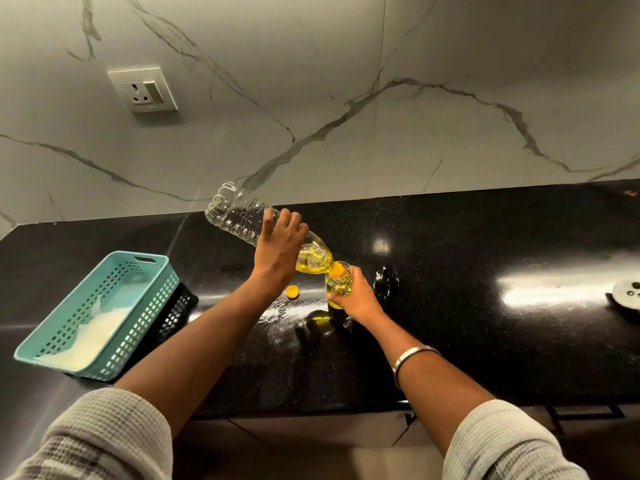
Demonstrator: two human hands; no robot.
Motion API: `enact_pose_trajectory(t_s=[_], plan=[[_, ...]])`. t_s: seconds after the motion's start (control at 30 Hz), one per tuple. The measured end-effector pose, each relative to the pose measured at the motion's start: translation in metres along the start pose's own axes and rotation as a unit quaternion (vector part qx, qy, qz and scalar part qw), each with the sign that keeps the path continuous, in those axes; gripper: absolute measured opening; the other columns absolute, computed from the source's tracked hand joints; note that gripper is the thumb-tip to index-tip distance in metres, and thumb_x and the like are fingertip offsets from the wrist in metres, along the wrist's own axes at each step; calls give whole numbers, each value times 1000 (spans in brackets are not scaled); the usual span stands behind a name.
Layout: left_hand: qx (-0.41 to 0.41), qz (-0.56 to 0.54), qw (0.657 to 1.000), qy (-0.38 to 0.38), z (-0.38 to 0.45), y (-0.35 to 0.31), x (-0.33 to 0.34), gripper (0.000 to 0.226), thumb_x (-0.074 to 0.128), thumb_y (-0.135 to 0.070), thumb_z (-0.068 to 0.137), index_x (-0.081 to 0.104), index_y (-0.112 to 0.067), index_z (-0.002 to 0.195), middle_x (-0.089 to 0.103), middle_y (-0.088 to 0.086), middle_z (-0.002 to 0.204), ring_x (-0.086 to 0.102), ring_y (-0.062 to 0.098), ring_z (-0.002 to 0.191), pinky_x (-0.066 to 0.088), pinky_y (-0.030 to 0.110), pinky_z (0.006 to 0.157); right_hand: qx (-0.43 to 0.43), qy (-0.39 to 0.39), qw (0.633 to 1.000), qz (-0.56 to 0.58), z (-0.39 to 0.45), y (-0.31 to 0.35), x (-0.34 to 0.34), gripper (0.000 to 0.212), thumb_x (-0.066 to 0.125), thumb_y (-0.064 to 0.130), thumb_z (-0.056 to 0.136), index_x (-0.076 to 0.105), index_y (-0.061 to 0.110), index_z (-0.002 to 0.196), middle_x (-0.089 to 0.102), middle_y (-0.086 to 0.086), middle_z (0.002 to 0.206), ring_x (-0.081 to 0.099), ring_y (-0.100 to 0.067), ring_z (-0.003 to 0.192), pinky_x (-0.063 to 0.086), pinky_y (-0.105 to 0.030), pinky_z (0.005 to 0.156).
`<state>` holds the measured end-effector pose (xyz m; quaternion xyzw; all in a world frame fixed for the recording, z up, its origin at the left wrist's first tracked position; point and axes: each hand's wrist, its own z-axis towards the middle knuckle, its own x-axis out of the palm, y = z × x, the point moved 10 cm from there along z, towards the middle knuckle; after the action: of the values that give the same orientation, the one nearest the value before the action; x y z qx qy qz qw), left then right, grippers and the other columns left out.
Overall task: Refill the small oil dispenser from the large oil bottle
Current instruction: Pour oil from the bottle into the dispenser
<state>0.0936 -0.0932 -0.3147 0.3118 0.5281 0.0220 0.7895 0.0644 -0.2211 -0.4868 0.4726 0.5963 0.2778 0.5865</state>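
Gripping the tilted large oil bottle (242,216), left hand (278,242) pours; right hand (355,296) clasps, half-hiding, the small oil dispenser (339,284).

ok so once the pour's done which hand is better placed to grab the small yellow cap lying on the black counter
Left, probably. The small yellow cap lies right below the left hand, which grips the tilted clear plastic oil bottle. The right hand grips the small glass dispenser, on the cap's far side.

The large oil bottle (242,216) is clear plastic with yellow oil and an orange neck; its orange cap (292,291) lies apart. The bench (485,244) is glossy speckled black. The basket (104,313) is teal lattice. The wall (311,98) is white marble, grey-veined. Sleeves (104,434) are pale checked.
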Motion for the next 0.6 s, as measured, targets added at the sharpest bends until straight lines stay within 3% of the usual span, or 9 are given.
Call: enact_pose_trajectory(t_s=[0.6], plan=[[1, 3, 1000, -6, 1, -1, 0, 50, 71, -15, 71, 54, -30, 115, 49, -4, 119, 44, 20, 124, 5, 42, 101, -5, -5, 1000, -6, 1, 0, 0, 68, 81, 17, 73, 42, 20, 128, 52, -3, 127, 54, -20, 116, 44, -39, 102]])
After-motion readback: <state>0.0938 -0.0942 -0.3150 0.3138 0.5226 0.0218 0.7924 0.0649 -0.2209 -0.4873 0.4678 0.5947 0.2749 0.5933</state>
